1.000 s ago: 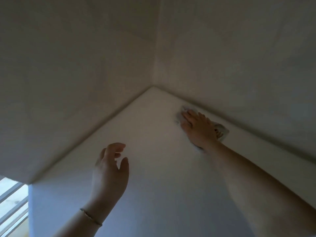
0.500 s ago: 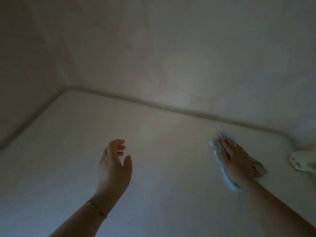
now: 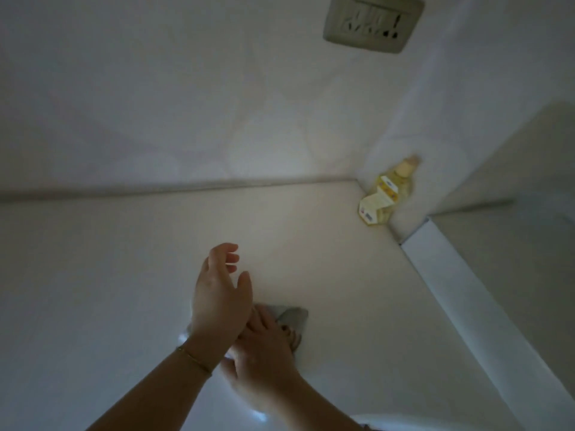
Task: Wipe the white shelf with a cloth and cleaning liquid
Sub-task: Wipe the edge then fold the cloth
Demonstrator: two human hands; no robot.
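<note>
Cloth (image 3: 294, 317), grey and crumpled, is lying on the white shelf (image 3: 124, 275) toward its near edge, a little right of the middle. The right hand (image 3: 264, 346) is pressing down on it with fingers stretched fairly flat, not curled round it. The left hand (image 3: 217, 300) is hovering just above and crossing in front of the right one, hiding the cloth's left part and some of the right fingers. Its own fingers are hanging loosely bent and holding nothing. A thin bracelet (image 3: 194, 359) is sitting on the left wrist. In the shelf's far right corner, well apart from both hands, a bottle (image 3: 385, 194) of yellow liquid is standing close to the walls, with a pale label on its front. A wall socket (image 3: 371, 21) is showing high on the back wall, above that corner. Counting up, one cloth, one bottle, one socket, one bracelet and two hands are showing.
</note>
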